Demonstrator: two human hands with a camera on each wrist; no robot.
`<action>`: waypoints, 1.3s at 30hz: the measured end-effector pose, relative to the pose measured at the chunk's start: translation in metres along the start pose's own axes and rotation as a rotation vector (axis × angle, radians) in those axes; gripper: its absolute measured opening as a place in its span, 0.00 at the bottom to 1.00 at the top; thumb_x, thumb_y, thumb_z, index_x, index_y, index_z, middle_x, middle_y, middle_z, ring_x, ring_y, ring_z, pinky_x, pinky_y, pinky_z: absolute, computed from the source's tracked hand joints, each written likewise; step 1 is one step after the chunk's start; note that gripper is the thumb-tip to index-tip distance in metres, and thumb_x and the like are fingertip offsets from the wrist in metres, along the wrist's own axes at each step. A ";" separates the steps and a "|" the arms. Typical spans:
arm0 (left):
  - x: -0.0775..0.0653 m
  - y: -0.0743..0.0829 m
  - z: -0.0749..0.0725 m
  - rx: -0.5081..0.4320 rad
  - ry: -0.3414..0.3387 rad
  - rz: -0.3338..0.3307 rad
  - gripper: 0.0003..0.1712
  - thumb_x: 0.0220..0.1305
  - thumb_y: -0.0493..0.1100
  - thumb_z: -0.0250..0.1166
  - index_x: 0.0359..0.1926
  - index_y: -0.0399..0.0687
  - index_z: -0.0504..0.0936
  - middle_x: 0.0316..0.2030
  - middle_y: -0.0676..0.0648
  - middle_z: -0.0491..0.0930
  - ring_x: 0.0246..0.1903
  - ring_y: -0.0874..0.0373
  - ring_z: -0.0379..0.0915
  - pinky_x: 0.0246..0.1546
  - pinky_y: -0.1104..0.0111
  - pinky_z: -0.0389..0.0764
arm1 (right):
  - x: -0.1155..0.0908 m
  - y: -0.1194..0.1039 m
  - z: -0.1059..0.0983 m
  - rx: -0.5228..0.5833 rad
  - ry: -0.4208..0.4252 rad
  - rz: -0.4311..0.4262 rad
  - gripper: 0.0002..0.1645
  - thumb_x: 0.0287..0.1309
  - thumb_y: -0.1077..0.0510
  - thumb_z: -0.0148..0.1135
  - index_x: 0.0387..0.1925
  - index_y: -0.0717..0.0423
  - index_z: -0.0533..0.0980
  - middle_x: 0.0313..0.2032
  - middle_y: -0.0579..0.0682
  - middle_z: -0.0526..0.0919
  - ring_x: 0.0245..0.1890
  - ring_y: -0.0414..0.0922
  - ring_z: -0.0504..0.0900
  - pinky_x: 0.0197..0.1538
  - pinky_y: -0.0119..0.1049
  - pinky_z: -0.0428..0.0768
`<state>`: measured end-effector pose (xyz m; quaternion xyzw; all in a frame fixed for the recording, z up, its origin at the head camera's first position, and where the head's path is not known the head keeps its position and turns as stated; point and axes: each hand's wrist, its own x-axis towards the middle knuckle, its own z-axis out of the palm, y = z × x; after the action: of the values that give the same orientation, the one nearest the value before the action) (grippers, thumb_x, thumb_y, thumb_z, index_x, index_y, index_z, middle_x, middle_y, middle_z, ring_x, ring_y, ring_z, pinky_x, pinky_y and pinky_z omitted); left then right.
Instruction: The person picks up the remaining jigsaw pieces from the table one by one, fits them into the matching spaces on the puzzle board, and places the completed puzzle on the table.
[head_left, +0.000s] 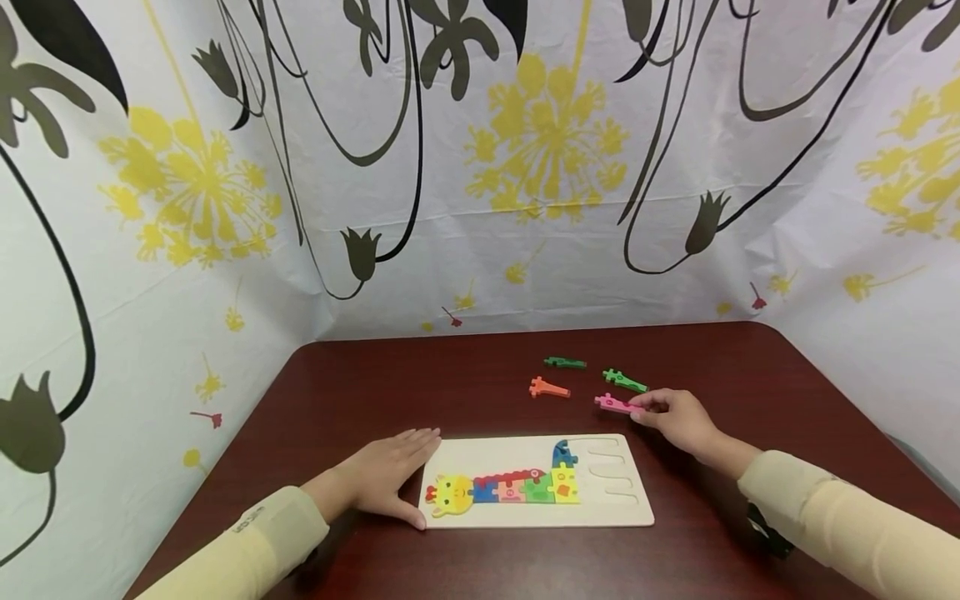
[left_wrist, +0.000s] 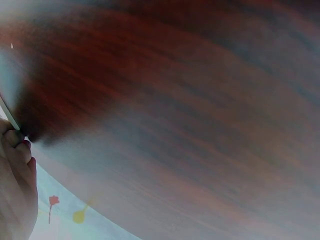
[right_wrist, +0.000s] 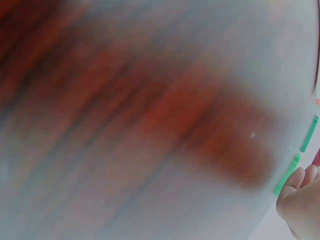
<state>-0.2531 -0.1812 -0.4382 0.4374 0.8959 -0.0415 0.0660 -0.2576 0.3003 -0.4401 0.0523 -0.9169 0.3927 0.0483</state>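
A cream puzzle board lies on the table with a colourful giraffe puzzle set in it, its yellow head at the left. One blue piece stands at the upper right of the body, beside bare leg-shaped outlines. My left hand rests at the board's left edge, fingers extended and thumb by the lower corner. Beyond the board's right end, my right hand pinches the narrow end of a pink puzzle piece between thumb and fingers. The right wrist view shows only part of that hand.
Behind the board lie an orange piece, a dark green piece and a light green piece, the last close to my right fingers. The dark red-brown table ends at a patterned cloth backdrop.
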 end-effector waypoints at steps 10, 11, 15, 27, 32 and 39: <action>-0.001 -0.001 0.001 0.009 0.009 0.002 0.69 0.47 0.87 0.44 0.76 0.42 0.49 0.75 0.45 0.48 0.73 0.53 0.43 0.70 0.60 0.51 | -0.001 -0.010 -0.015 0.020 0.036 -0.029 0.17 0.59 0.55 0.68 0.46 0.62 0.82 0.32 0.51 0.78 0.33 0.48 0.71 0.29 0.35 0.70; -0.001 -0.001 0.001 0.006 0.011 0.003 0.69 0.47 0.87 0.44 0.76 0.42 0.49 0.75 0.45 0.49 0.73 0.53 0.43 0.70 0.60 0.51 | -0.001 -0.011 -0.017 0.026 0.041 -0.028 0.18 0.60 0.54 0.68 0.46 0.62 0.82 0.32 0.51 0.78 0.33 0.48 0.71 0.29 0.34 0.71; 0.000 -0.001 0.002 -0.007 0.012 0.002 0.69 0.47 0.87 0.45 0.76 0.43 0.49 0.75 0.45 0.49 0.73 0.53 0.43 0.70 0.59 0.51 | -0.005 -0.017 -0.023 0.042 0.047 -0.025 0.19 0.60 0.53 0.67 0.48 0.62 0.81 0.31 0.52 0.78 0.32 0.47 0.71 0.27 0.33 0.71; 0.001 -0.004 0.005 -0.012 0.018 0.000 0.68 0.47 0.87 0.46 0.76 0.44 0.50 0.75 0.46 0.49 0.73 0.54 0.43 0.70 0.59 0.52 | -0.020 -0.031 -0.025 0.042 0.048 -0.045 0.19 0.59 0.54 0.68 0.47 0.62 0.81 0.30 0.51 0.78 0.30 0.46 0.71 0.26 0.32 0.71; 0.000 -0.003 0.004 -0.008 0.007 -0.008 0.68 0.47 0.87 0.45 0.76 0.44 0.49 0.75 0.47 0.48 0.73 0.55 0.42 0.70 0.60 0.51 | -0.026 -0.035 -0.021 0.054 0.052 -0.062 0.17 0.59 0.54 0.69 0.45 0.61 0.82 0.30 0.51 0.78 0.30 0.46 0.71 0.26 0.32 0.72; 0.000 -0.003 0.005 -0.017 0.020 -0.007 0.68 0.47 0.87 0.45 0.76 0.44 0.49 0.75 0.46 0.48 0.73 0.54 0.43 0.70 0.58 0.53 | -0.035 -0.044 -0.016 0.078 0.051 -0.065 0.16 0.58 0.56 0.70 0.45 0.60 0.82 0.32 0.52 0.78 0.31 0.47 0.72 0.26 0.31 0.73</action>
<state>-0.2554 -0.1838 -0.4430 0.4342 0.8983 -0.0298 0.0608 -0.2165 0.2840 -0.4018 0.0736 -0.8972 0.4276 0.0824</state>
